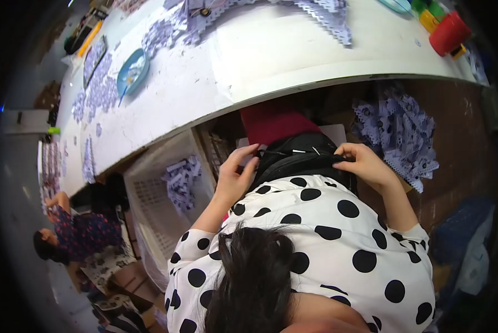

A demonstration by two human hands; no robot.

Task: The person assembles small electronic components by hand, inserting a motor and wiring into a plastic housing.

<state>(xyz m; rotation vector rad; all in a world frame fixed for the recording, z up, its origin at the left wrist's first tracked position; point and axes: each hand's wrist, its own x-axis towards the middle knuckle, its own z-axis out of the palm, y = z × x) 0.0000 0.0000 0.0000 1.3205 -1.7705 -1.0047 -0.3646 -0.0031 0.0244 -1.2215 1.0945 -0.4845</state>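
Observation:
A black cloth point(301, 157) lies gathered across my waist and lap, with short white marks or ties along its upper folds; I cannot tell whether it is an apron or a garment. My left hand point(237, 176) is at its left edge, fingers curled and thumb bent toward the cloth. At the right edge, my right hand point(366, 166) pinches the cloth between thumb and fingers. Beyond the cloth, dark red fabric point(277, 122) covers my legs under the table edge.
A white table point(249, 66) curves ahead, bearing piles of lilac zigzag-edged pieces point(166, 34), a blue tray point(133, 71) and a red spool point(450, 34). A lined crate point(155, 222) stands left; more lilac pieces point(396, 130) lie right. Another person point(88, 236) sits far left.

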